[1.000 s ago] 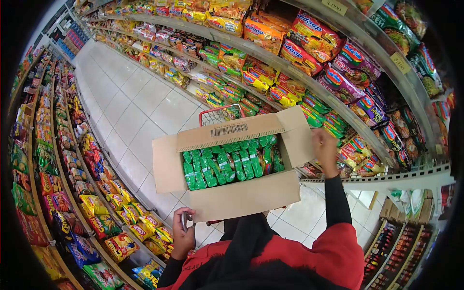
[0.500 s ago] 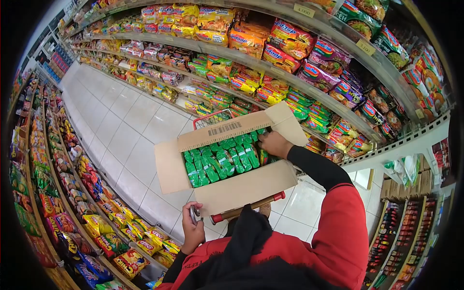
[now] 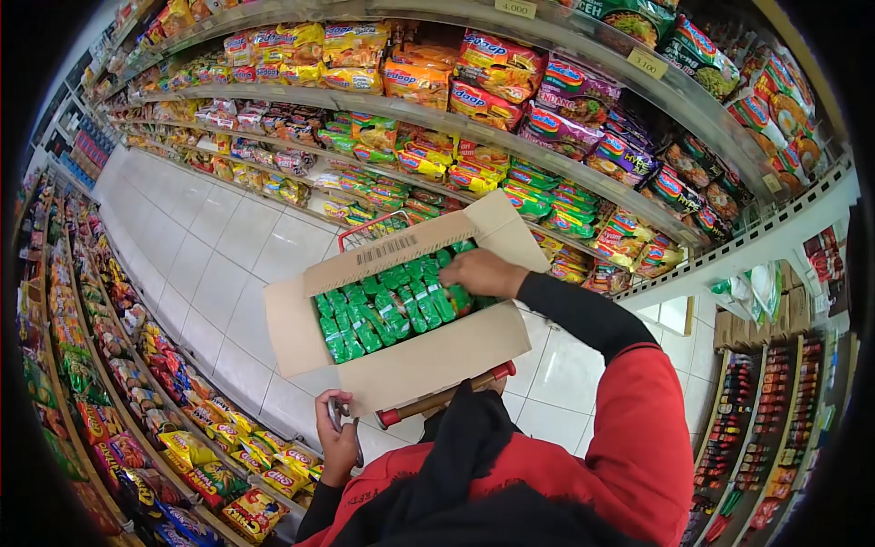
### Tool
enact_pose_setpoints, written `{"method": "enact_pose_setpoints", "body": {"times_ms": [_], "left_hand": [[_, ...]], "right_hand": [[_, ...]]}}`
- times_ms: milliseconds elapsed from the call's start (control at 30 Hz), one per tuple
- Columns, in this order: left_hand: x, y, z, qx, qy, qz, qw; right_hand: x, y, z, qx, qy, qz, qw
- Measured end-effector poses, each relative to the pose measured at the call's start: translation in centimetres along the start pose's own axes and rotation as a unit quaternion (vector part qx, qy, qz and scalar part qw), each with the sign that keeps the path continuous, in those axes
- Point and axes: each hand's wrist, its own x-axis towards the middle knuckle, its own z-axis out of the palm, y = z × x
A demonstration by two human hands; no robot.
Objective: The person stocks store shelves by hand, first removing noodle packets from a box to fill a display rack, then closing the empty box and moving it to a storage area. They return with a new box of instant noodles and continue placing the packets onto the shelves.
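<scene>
An opened cardboard box (image 3: 428,369), its flaps folded outward, stands in front of me. Rows of shiny green packets (image 3: 383,305) fill most of it, standing on edge. My right hand (image 3: 488,273) reaches over the box's right end, fingers curled down against the packets there; what they grip, if anything, is hidden. Beside the near left flap, my left hand (image 3: 337,438) is closed around a small silver-grey object (image 3: 343,417) whose kind I cannot make out.
The box rests on a cart with a red-ended handle (image 3: 447,394) and a red front rim (image 3: 372,230). Shelves of instant noodle packets (image 3: 497,68) run along the far side. Snack bags (image 3: 255,515) line shelves at left. Bottles (image 3: 747,419) stand on racks at right.
The view has shifted, so box and shelves sit further left. My right hand has moved left within the box, from its right end onto the edge of the green packets. My left hand keeps its object.
</scene>
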Motion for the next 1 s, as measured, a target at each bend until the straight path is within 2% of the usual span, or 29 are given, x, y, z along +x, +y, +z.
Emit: {"method": "enact_pose_setpoints", "body": {"times_ms": [67, 133, 167, 267, 300, 333, 400, 467, 500, 567, 600, 667, 733, 800, 833, 900, 933, 967, 1000], "left_hand": [[0.0, -0.1, 0.0, 0.007, 0.006, -0.003, 1.000], [0.0, -0.3, -0.1, 0.009, 0.013, 0.002, 1.000], [0.0, -0.4, 0.0, 0.004, 0.013, 0.008, 1.000], [-0.1, 0.4, 0.3, 0.023, 0.020, -0.004, 1.000], [-0.1, 0.5, 0.4, 0.018, 0.026, -0.006, 0.999], [-0.2, 0.6, 0.5, 0.018, 0.030, -0.006, 0.999], [-0.2, 0.6, 0.7, 0.021, 0.035, -0.001, 0.999], [-0.3, 0.5, 0.6, 0.024, 0.044, -0.015, 0.999], [-0.4, 0.6, 0.6, 0.034, 0.051, -0.023, 0.998], [-0.4, 0.9, 0.9, 0.036, 0.069, -0.034, 0.996], [-0.4, 0.7, 1.0, 0.036, 0.068, -0.034, 0.996], [-0.5, 0.3, 0.8, 0.048, 0.071, -0.023, 0.996], [-0.5, 0.4, 0.9, 0.061, 0.074, -0.021, 0.995], [-0.5, 0.5, 1.1, 0.047, 0.076, -0.017, 0.996], [-0.5, 0.8, 1.2, 0.032, 0.074, -0.021, 0.997], [-0.6, 0.7, 1.1, 0.037, 0.078, -0.027, 0.996], [-0.6, 0.6, 1.1, 0.041, 0.080, -0.033, 0.995], [-0.5, 0.6, 1.2, 0.042, 0.085, -0.032, 0.995], [-0.5, 0.6, 1.2, 0.042, 0.086, -0.033, 0.995]], "right_hand": [[0.7, -1.0, 0.2, 0.028, 0.032, -0.020, 0.999], [0.8, -2.2, -0.9, 0.055, 0.155, -0.081, 0.983], [0.4, -2.2, -2.3, 0.073, 0.190, -0.072, 0.976], [-2.9, -0.2, -4.9, 0.151, 0.304, 0.184, 0.923], [-4.9, 1.4, -5.2, 0.154, 0.346, 0.265, 0.887], [-6.9, 3.3, -4.9, 0.216, 0.441, 0.248, 0.835], [-11.7, 7.1, -2.6, 0.251, 0.502, 0.303, 0.770], [-15.8, 9.7, 0.1, 0.471, 0.517, 0.398, 0.594], [-16.9, 9.6, -0.1, 0.470, 0.516, 0.399, 0.594], [-18.6, 9.5, -0.8, 0.635, 0.475, 0.448, 0.413], [-18.8, 10.1, -0.8, 0.634, 0.475, 0.449, 0.413], [-18.7, 12.2, 0.5, 0.690, 0.472, 0.443, 0.325], [-18.0, 16.0, 2.6, 0.716, 0.463, 0.407, 0.328], [-15.3, 18.3, 2.3, 0.663, 0.524, 0.395, 0.360], [-14.1, 19.4, 2.3, 0.665, 0.522, 0.394, 0.360], [-11.8, 21.9, 2.4, 0.630, 0.605, 0.370, 0.317], [-11.4, 24.5, 4.2, 0.597, 0.612, 0.383, 0.348], [-11.9, 28.5, 7.7, 0.524, 0.586, 0.419, 0.455], [-12.7, 33.6, 12.4, 0.388, 0.534, 0.459, 0.594]]}}
